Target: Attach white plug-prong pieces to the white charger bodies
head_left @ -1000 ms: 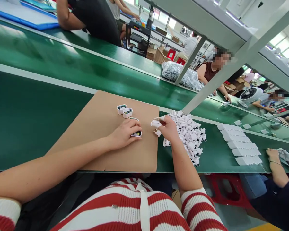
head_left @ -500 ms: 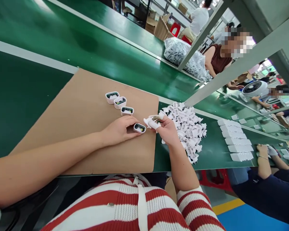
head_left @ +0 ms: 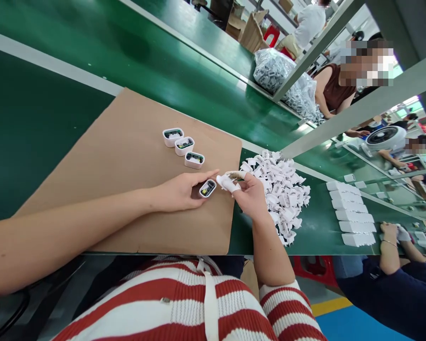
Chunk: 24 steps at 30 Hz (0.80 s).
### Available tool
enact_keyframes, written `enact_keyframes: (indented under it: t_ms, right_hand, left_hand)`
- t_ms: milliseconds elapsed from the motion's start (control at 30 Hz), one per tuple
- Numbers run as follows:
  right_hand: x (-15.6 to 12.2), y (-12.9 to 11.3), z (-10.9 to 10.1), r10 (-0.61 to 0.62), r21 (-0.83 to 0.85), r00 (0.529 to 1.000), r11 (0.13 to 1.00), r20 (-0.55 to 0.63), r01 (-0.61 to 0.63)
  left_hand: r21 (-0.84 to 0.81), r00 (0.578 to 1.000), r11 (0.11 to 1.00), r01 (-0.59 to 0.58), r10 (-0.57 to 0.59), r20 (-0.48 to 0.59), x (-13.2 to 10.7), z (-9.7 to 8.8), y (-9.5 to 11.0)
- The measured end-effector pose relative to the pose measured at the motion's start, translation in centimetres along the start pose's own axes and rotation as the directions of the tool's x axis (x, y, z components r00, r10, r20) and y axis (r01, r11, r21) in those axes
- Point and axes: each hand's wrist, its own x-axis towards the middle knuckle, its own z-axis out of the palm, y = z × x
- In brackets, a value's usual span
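Observation:
My left hand (head_left: pixel 179 192) rests on the brown board (head_left: pixel 138 156), thumb and fingers around a small white oval housing (head_left: pixel 208 188). The housing's open top shows a circuit board and a yellow part inside. Close by on its right, my right hand (head_left: pixel 250 192), with white coverings on some fingertips, pinches a small white plastic piece (head_left: pixel 223 182). That piece is partly hidden by the fingers and apart from the housing. Three similar housings stand in a slanting row behind my left hand: one (head_left: pixel 173 136), another (head_left: pixel 184 146) and the nearest (head_left: pixel 194 160).
A heap of white plastic pieces (head_left: pixel 286 194) lies right of the board, beside my right forearm. Farther right are rows of white cases (head_left: pixel 351 213) and a co-worker's hands. A slanting metal post (head_left: pixel 341 111) and a bag of parts (head_left: pixel 273 71) stand beyond.
The housing in my left hand has turned, and my left index finger now stretches out past it. My right hand keeps the white piece close beside it. The camera view has shifted slightly.

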Motion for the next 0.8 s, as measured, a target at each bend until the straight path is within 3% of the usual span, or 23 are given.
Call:
enact_keyframes:
  t_ms: [133, 267, 367, 433, 533, 800]
  right_hand:
    - [0.0, -0.3, -0.3, -0.209, -0.165, 0.975, 0.967, -0.081, 0.193]
    - [-0.4, -0.2, 0.1, -0.406, -0.349, 0.911, 0.845, 0.074, 0.405]
    - [-0.9, 0.0, 0.4, -0.499, -0.459, 0.84, 0.708, 0.214, 0.537]
    - [-1.1, 0.1, 0.5, -0.507, -0.547, 0.815, 0.613, 0.281, 0.57]
    - [-1.2, 0.0, 0.6, -0.462, -0.637, 0.823, 0.534, 0.332, 0.556]
    - [-1.3, 0.0, 1.0, -0.492, -0.649, 0.817, 0.522, 0.301, 0.554]
  left_hand:
    - [-0.02, 0.996, 1.0, 0.019, -0.021, -0.085, -0.1, -0.2, -0.1]
    - [-0.005, 0.995, 1.0, -0.02, 0.019, -0.099, 0.1, -0.2, 0.0]
    - [-0.043, 0.993, 0.997, -0.058, 0.054, -0.101, 0.1, -0.2, 0.1]
    - [-0.054, 0.993, 0.997, -0.053, 0.048, -0.105, 0.1, -0.2, 0.2]
    - [-0.059, 0.993, 0.997, -0.05, 0.043, -0.109, 0.1, -0.3, 0.2]
    - [-0.061, 0.993, 0.998, -0.03, 0.022, -0.117, 0.1, -0.3, 0.5]
